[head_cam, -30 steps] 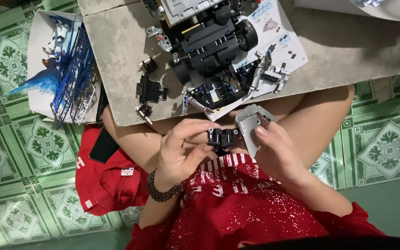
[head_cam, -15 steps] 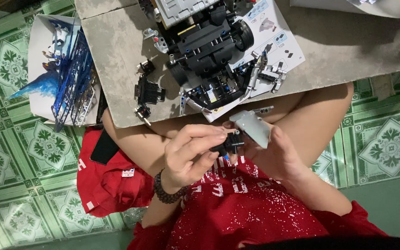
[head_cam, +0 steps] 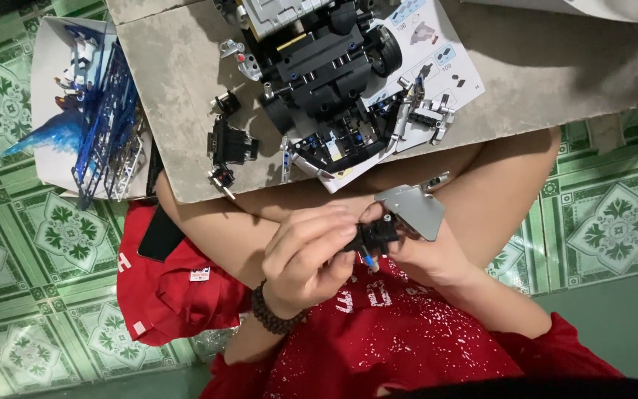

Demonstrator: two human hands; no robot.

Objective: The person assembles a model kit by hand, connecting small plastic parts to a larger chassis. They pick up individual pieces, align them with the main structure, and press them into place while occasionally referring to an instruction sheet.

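Observation:
My left hand [head_cam: 306, 255], with a bead bracelet at the wrist, pinches a small black brick assembly [head_cam: 373, 235] held over my lap. My right hand [head_cam: 426, 255] grips the same assembly from the other side, where a flat grey panel [head_cam: 412, 208] sticks up from it. A short blue pin shows under the black part. Both hands sit close together above my red shirt. On the low concrete slab [head_cam: 179, 81] ahead lies a large black and grey brick-built car [head_cam: 326, 63] on an open instruction booklet [head_cam: 448, 55].
Small black sub-assemblies [head_cam: 229, 144] and grey loose parts [head_cam: 430, 114] lie on the slab near its front edge. A white sheet with blue transparent parts frames [head_cam: 90, 111] rests on the green patterned floor tiles [head_cam: 9, 244] at the left. My bare knees reach under the slab.
The camera view has shifted slightly. The grey panel has turned in my right hand and now tilts up to the right, while my left fingers have slid onto the black part.

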